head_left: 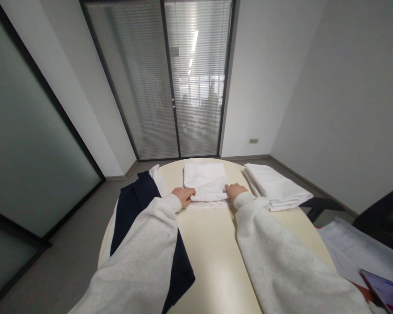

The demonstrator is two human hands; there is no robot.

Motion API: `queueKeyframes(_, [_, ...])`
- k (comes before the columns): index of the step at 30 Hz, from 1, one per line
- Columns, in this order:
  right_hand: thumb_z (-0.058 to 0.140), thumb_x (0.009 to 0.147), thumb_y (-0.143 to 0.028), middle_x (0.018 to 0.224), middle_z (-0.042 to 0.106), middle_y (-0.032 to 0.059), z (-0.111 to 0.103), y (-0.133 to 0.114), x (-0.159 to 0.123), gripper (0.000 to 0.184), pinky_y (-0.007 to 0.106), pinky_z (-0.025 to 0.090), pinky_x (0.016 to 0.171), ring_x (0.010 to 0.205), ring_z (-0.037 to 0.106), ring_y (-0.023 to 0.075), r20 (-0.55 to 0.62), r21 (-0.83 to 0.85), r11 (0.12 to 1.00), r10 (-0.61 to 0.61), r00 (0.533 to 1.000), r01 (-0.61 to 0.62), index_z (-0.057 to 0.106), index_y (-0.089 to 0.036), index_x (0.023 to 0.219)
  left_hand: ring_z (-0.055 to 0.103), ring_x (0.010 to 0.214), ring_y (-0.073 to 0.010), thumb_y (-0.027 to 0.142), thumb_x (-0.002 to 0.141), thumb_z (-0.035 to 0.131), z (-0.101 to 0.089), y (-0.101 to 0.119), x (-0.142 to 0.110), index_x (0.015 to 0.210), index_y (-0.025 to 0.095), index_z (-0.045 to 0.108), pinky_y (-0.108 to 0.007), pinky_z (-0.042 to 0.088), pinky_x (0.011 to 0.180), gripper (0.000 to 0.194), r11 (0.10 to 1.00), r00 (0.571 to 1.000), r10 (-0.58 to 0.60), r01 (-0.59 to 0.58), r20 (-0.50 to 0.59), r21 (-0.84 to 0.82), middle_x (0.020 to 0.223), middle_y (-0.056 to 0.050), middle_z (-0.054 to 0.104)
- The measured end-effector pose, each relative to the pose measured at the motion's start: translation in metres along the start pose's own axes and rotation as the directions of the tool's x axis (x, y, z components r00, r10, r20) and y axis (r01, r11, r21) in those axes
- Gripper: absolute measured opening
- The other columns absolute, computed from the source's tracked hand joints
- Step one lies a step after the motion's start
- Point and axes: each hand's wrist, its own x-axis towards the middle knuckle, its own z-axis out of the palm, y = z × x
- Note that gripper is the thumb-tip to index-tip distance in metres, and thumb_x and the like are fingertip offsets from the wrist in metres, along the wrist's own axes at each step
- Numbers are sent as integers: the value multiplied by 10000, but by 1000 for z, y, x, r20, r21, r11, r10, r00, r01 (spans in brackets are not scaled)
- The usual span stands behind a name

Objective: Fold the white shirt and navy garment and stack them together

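Note:
A folded white cloth (205,179) lies flat at the far middle of the table, its near edge doubled over in layers. At the left end of that edge, my left hand (184,196) pinches the fabric between thumb and fingers. My right hand (236,191) grips the right end of the same edge, with its fingertips on the cloth. Both hands rest close to the tabletop. What kind of garment or linen the white cloth is cannot be made out.
Dark navy clothing (134,209) with white fabric under it covers the table's left side. A folded white stack (277,185) lies at the right edge of the round table (212,257). A black chair (384,213), papers (350,244) and a phone (384,290) are at right.

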Motion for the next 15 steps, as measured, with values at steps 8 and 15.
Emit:
queueKeyframes(8, [607,683,-260,1119,515,163,-27,4,-14,378,485,377,801,1063,443,340,40,50,995,87,995,-89,570,-196,1053,546,616,-158,136,619,550,-8,5,-3,870,280,619,-223,354,569,297,983,995,-57,71,86,-170,616,29,582])
queueKeyframes(15, [321,869,-339,1434,202,60,2,-37,1,483,472,155,1038,1307,147,245,-270,167,946,-226,936,276,326,-207,1334,560,688,-172,268,633,596,-25,10,3,867,290,672,-236,343,581,246,986,973,-89,117,215,-121,705,20,636])
